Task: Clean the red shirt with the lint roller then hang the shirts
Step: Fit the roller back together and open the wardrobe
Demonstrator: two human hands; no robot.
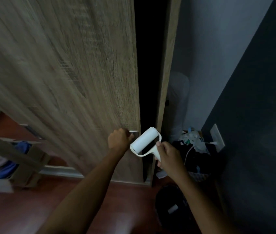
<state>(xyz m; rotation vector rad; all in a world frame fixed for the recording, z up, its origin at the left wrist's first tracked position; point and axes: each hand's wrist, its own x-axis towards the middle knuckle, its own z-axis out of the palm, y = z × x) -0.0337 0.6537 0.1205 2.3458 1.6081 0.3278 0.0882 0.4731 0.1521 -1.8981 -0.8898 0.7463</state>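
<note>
I see 1 tall wooden wardrobe door (62, 68) filling most of the view, a dark gap beside it; no red shirt shows anywhere, so I judge it is elsewhere or inside the dark. My left hand (119, 138) has its fingers curled tight on the metal door handle (134, 132); my right hand (166, 157) is clamped on the white lint roller (144, 141), just beside the door edge. Risks: the roller's sticky sheet brushing the door, or my feet catching the cluttered basket (193, 149) nearby.
</note>
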